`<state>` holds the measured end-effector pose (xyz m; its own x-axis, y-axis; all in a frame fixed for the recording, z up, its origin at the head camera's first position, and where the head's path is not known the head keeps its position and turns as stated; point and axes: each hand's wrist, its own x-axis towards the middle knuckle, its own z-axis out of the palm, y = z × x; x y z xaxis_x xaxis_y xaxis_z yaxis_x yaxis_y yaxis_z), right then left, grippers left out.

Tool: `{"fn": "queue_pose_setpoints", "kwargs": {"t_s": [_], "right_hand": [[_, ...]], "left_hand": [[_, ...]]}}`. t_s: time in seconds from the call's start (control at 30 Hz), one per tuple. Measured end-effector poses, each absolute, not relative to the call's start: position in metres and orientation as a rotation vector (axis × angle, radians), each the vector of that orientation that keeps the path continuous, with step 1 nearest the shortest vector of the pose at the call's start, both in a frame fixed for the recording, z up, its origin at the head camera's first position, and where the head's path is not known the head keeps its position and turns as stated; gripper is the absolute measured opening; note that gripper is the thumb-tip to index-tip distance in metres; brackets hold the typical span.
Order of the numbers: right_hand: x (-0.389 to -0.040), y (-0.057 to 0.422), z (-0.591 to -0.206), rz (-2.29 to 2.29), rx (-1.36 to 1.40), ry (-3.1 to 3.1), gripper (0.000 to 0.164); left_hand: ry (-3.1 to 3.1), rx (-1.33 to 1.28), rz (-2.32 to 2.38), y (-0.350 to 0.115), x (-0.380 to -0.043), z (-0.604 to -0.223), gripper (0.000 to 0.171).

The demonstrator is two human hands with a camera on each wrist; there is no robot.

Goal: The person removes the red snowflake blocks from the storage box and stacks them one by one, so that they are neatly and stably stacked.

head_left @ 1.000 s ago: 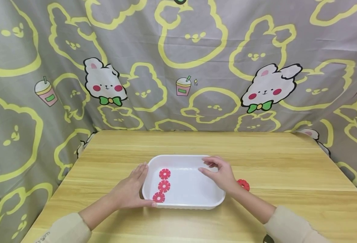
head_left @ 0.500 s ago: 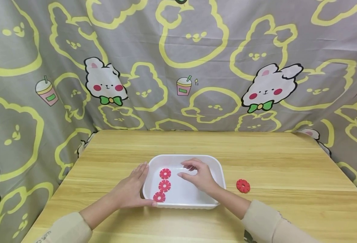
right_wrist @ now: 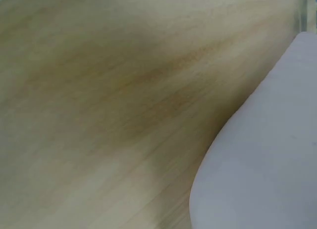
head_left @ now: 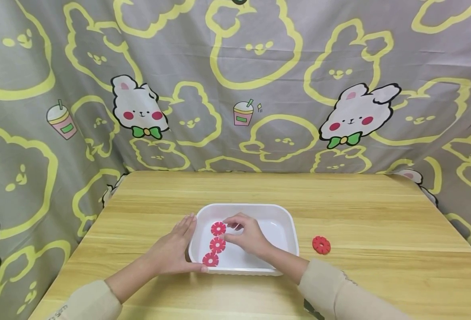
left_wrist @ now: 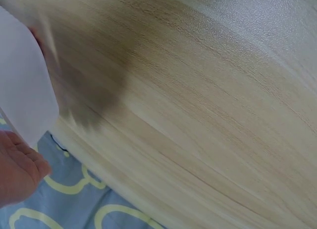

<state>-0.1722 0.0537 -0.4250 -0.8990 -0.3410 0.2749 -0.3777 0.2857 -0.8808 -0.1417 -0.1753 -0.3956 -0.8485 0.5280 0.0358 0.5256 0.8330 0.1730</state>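
A white rectangular tray (head_left: 275, 267) sits on the table. Three red notched plastic discs lie in a column at its left end: a far disc (head_left: 215, 228), a middle disc (head_left: 214, 244) and a near disc (head_left: 207, 259). My left hand (head_left: 172, 250) rests along the tray's left end, fingers straight against the wall and thumb at the front rim. Inside the tray, my right hand (head_left: 248, 234) is beside the far and middle discs, thumb and fingers apart, fingertips right at their edges. Nothing shows between them.
Another red notched disc (head_left: 321, 252) lies on the wooden table (head_left: 379, 213), right of the tray. Behind the table hangs a grey curtain (head_left: 227, 151) with yellow outlines and rabbit prints. The wrist views show mostly wood grain and white tray wall (right_wrist: 257, 160).
My right hand has moved left across the tray, from its right side to the discs. The disc on the table has come into full view. My left hand has stayed in place.
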Motion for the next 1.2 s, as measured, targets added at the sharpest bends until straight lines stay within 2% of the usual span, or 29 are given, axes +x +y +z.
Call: {"fn": "queue_pose_setpoints", "kwargs": {"t_s": [0.33,1.2], "right_hand": [[-0.181,0.045,-0.439,1.61,0.811,-2.724,0.036],[-0.186,0.047,-0.447,1.378,0.973,-2.84,0.022]], "left_hand": [[2.979,0.827,0.302,-0.176,-0.142,-0.396,0.119],[2.993,0.828,0.309,-0.176,-0.141,-0.399,0.12]]}}
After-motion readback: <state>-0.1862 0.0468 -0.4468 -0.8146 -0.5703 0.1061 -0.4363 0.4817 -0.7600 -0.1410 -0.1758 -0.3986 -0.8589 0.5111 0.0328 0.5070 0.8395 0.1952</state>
